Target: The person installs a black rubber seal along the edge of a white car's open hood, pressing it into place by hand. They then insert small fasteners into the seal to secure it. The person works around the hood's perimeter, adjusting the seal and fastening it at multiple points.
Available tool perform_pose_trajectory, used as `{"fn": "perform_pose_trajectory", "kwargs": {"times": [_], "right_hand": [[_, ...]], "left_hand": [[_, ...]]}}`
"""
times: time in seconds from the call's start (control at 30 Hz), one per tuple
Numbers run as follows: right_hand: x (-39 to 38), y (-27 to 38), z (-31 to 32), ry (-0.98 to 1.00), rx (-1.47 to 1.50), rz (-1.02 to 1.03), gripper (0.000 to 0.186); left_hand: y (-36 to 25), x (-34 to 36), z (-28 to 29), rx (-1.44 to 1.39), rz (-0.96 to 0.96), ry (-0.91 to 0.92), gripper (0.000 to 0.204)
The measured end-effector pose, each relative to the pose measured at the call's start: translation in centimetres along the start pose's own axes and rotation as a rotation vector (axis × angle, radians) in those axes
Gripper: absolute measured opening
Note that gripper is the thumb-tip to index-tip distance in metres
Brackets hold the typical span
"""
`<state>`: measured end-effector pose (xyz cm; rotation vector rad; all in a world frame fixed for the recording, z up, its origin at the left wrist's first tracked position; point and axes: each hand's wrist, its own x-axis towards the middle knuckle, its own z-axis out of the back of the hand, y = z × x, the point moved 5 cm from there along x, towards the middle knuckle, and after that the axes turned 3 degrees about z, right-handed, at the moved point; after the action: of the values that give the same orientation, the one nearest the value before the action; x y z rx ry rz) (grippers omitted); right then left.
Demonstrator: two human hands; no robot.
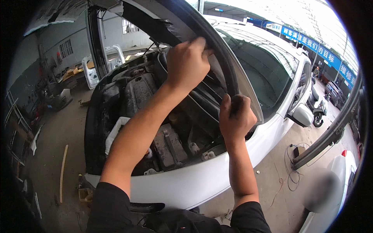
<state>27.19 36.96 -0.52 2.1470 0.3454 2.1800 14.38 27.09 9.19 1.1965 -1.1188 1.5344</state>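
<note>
The raised hood (254, 99) of a white car stands over the open engine bay, with a black rubber strip (226, 64) curving along its inner edge. High up, my left hand (189, 64) is closed, its curled fingers against the strip and slightly blurred. My right hand (237, 116) wraps around the strip's lower end, thumb pointing up. Below my arms lies the engine (138, 91), dusty and grey, and a dark battery (169, 143) sits nearer the fender. My left forearm hides part of the engine bay, including some of a white plastic reservoir (116, 132).
The white fender (186, 180) is directly before me. A slanted metal post (324, 132) rises at the right, with a loose cable (289, 171) on the floor beside it. A detached white door frame (91, 72) stands far left; a wooden strip (63, 173) lies nearer.
</note>
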Motion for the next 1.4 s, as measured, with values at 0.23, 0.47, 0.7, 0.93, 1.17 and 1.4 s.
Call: {"fn": "perform_pose_trajectory", "kwargs": {"times": [0.23, 0.47, 0.7, 0.93, 1.17, 1.4], "right_hand": [[-1.8, 1.2, -1.6, 0.295, 0.063, -0.036, 0.014], [-1.7, -1.4, -1.8, 0.317, 0.019, -0.003, 0.021], [-3.3, -2.0, -2.6, 0.394, 0.135, -0.04, 0.021], [-3.9, -0.5, -4.7, 0.327, 0.211, -0.011, 0.021], [-4.5, -0.7, -4.7, 0.311, 0.2, -0.06, 0.012], [-4.1, 0.8, -2.8, 0.368, 0.163, -0.038, 0.009]], "left_hand": [[1.2, -0.8, 0.5, -0.053, 0.267, 0.067, 0.023], [1.3, -1.3, 0.3, -0.219, 0.272, 0.112, 0.026], [1.6, -1.6, 0.6, -0.131, 0.215, 0.074, 0.03], [4.2, -10.2, -1.7, -0.92, 0.873, 0.243, 0.023], [2.4, -8.1, -0.6, -1.094, 0.706, 0.174, 0.021], [3.1, -6.6, -2.1, -1.284, 0.77, 0.412, 0.018]]}}
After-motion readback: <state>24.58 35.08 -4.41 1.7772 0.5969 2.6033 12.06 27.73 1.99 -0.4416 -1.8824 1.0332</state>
